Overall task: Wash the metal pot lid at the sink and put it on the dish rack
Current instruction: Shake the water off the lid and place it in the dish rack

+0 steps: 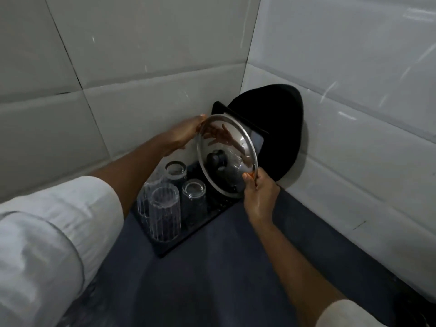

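A round pot lid [233,138] with a metal rim, a clear reflective centre and a black knob stands tilted on edge over the back of a black drying tray [179,244] in the tiled corner. My left hand [182,135] holds its upper left rim. The fingers of my right hand [258,192] pinch its lower right rim. The lid leans toward a dark square board [256,140] and a large black round pan [278,128] propped against the wall.
Several upturned clear glasses [165,211] stand on the front and left of the tray. The tray sits on a dark countertop [224,267]. White tiled walls [354,102] close the corner behind and to the right.
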